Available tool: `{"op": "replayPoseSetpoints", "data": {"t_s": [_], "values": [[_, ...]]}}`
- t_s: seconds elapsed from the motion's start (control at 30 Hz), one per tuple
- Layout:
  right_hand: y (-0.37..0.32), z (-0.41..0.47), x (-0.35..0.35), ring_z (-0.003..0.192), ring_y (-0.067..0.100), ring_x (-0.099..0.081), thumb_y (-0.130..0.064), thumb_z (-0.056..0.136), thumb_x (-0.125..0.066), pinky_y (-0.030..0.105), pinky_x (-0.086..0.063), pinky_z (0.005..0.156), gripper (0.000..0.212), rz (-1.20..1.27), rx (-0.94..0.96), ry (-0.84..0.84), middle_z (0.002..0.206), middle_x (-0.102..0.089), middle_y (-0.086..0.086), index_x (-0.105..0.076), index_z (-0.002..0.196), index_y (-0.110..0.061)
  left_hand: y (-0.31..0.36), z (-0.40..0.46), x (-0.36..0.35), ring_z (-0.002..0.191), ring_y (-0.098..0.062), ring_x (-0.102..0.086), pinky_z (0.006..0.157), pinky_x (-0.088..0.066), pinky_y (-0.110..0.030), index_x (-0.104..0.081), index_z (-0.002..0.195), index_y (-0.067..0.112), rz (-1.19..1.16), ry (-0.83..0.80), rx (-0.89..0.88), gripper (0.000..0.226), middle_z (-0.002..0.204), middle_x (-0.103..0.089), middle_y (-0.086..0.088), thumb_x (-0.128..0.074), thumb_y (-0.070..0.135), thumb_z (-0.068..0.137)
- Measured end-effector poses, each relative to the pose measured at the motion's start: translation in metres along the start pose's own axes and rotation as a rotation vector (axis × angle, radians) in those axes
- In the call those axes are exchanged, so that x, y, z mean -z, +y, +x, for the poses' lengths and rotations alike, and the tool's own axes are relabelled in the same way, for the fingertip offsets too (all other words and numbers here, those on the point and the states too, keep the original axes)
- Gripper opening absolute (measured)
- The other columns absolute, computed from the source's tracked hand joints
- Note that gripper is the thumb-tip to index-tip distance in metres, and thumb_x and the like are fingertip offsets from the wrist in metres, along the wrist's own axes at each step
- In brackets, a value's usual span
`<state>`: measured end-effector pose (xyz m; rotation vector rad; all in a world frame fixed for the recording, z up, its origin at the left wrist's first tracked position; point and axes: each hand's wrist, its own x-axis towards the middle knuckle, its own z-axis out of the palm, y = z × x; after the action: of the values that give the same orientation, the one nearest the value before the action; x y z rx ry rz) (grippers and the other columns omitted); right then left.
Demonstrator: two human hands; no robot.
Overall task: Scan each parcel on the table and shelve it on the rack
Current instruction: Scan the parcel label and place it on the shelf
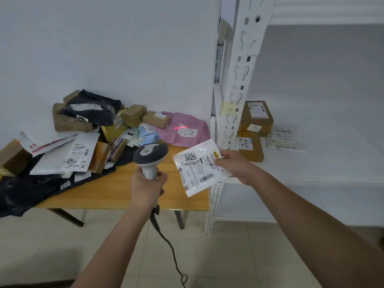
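Above the near right corner of the wooden table (124,194), the left hand (145,190) grips the handle of a grey and white scanner (150,155), its fingers curled tight round the stem, while a black cable (166,242) hangs from the handle toward the tiled floor. Just right of the scanner, the right hand (234,165) holds a flat white parcel (199,167) by its right edge, pinching it between thumb and fingers; the label, printed with the number 5025 and several barcodes, faces up. The parcel hangs over the table's right edge, in front of the white rack (236,84). A red scan line falls on a pink bag (182,129) at the back right of the table, beyond the scanner, not on the held parcel. Left of the pink bag lies a heap of parcels: brown boxes, black bags, white envelopes and a light blue packet. Right of the table, on the rack's shelf, sit brown cardboard boxes (256,119) stacked together and, beside them, a clear bag (284,139).
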<state>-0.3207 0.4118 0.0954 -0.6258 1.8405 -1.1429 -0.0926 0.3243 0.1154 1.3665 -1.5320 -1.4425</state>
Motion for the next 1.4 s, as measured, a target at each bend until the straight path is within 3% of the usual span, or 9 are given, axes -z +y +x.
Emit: {"op": "replayPoseSetpoints", "data": {"t_s": [0.1,0.2,0.33,0.43,0.5,0.6,0.77,1.0,1.4], "values": [[-0.002,-0.001,0.004,0.090,0.017,-0.069,-0.010,0.098,-0.051,0.033,-0.057,0.075,0.019,-0.076,0.005,-0.009,0.106,-0.070,0.005,-0.063,0.112,-0.017,0.002,-0.007,0.007,0.048,-0.018,-0.049,0.043,-0.044,-0.024,-0.056,0.092,0.007,0.033,-0.047,-0.011,0.013,0.074,-0.061,-0.012,-0.068,0.012,0.090],[-0.007,-0.001,0.002,0.092,0.021,-0.070,-0.015,0.096,-0.059,0.037,-0.057,0.076,0.012,-0.185,0.069,-0.020,0.105,-0.071,0.005,-0.066,0.104,-0.019,0.001,-0.013,0.012,0.042,-0.015,-0.049,0.044,-0.043,-0.026,-0.058,0.086,0.007,0.094,-0.138,-0.009,0.017,0.065,-0.060,-0.009,-0.065,0.020,0.093],[-0.016,-0.002,-0.004,0.094,0.020,-0.066,-0.017,0.089,-0.070,0.030,-0.052,0.075,0.019,-0.252,0.156,-0.008,0.106,-0.070,0.005,-0.070,0.107,-0.012,0.001,-0.020,0.017,0.040,-0.015,-0.048,0.047,-0.041,-0.027,-0.056,0.071,0.004,0.168,-0.285,-0.055,0.031,0.053,-0.056,-0.006,-0.065,0.024,0.093],[-0.022,-0.002,-0.008,0.088,0.010,-0.059,-0.019,0.091,-0.067,0.018,-0.044,0.066,0.025,-0.306,0.187,0.004,0.104,-0.064,0.001,-0.068,0.114,-0.009,0.001,-0.027,0.019,0.040,-0.015,-0.047,0.044,-0.041,-0.024,-0.053,0.065,0.004,0.195,-0.341,-0.099,0.039,0.050,-0.053,-0.006,-0.064,0.028,0.094],[-0.023,0.002,-0.010,0.082,0.007,-0.058,-0.019,0.092,-0.065,0.019,-0.042,0.063,0.026,-0.317,0.192,0.022,0.103,-0.064,0.001,-0.068,0.116,-0.010,0.002,-0.031,0.020,0.039,-0.014,-0.046,0.043,-0.041,-0.021,-0.051,0.061,0.005,0.217,-0.360,-0.131,0.042,0.047,-0.051,-0.005,-0.063,0.028,0.094],[-0.022,0.006,-0.012,0.082,0.007,-0.061,-0.020,0.092,-0.065,0.019,-0.042,0.063,0.028,-0.310,0.188,0.047,0.100,-0.066,-0.001,-0.067,0.119,-0.011,0.001,-0.037,0.023,0.038,-0.012,-0.045,0.043,-0.040,-0.020,-0.050,0.056,0.005,0.272,-0.369,-0.191,0.048,0.044,-0.050,-0.004,-0.061,0.028,0.095],[-0.019,0.012,-0.016,0.096,0.019,-0.066,-0.021,0.091,-0.067,0.026,-0.052,0.074,0.033,-0.280,0.180,0.099,0.112,-0.069,0.005,-0.066,0.122,-0.010,-0.002,-0.045,0.026,0.038,-0.011,-0.045,0.044,-0.040,-0.021,-0.050,0.057,0.006,0.313,-0.349,-0.212,0.046,0.044,-0.050,-0.006,-0.061,0.031,0.095],[-0.018,0.008,-0.023,0.083,0.017,-0.069,-0.016,0.094,-0.063,0.022,-0.054,0.061,0.029,-0.208,0.154,0.124,0.109,-0.069,0.006,-0.064,0.122,-0.009,-0.004,-0.055,0.025,0.038,-0.008,-0.045,0.041,-0.039,-0.017,-0.052,0.064,0.007,0.349,-0.314,-0.210,0.039,0.046,-0.050,-0.002,-0.062,0.031,0.094],[-0.014,0.005,-0.026,0.083,0.015,-0.068,-0.018,0.093,-0.064,0.021,-0.052,0.060,0.030,-0.194,0.146,0.133,0.112,-0.068,0.004,-0.063,0.123,-0.011,0.000,-0.066,0.031,0.039,-0.005,-0.043,0.041,-0.036,-0.015,-0.052,0.065,0.012,0.397,-0.276,-0.227,0.036,0.046,-0.047,0.005,-0.064,0.032,0.092]]}}
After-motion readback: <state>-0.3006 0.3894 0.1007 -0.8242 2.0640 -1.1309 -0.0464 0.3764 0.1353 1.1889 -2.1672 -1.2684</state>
